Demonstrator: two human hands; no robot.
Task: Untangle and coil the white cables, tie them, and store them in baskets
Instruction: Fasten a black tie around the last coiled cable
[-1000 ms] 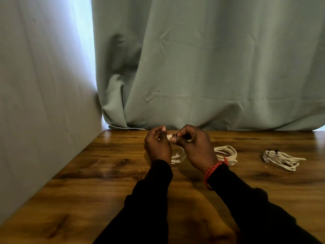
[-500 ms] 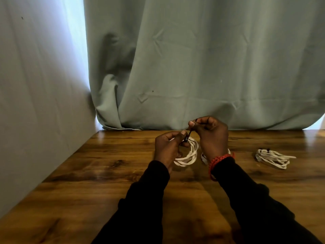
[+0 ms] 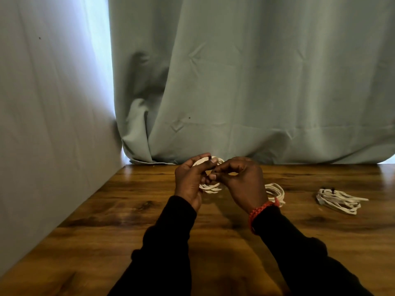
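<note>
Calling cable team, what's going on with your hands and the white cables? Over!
Left hand and right hand both gripping a white coil above the table. Two more cable bundles lie right: one, another. No baskets seen. Nothing blocking.

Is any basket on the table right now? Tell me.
No: the table shows only white cable bundles, one held in the hands and two lying to the right.

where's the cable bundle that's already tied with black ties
In the head view, the tied cable bundle lies on the wooden table at far right, beyond the loose coil beside the right hand.
</note>
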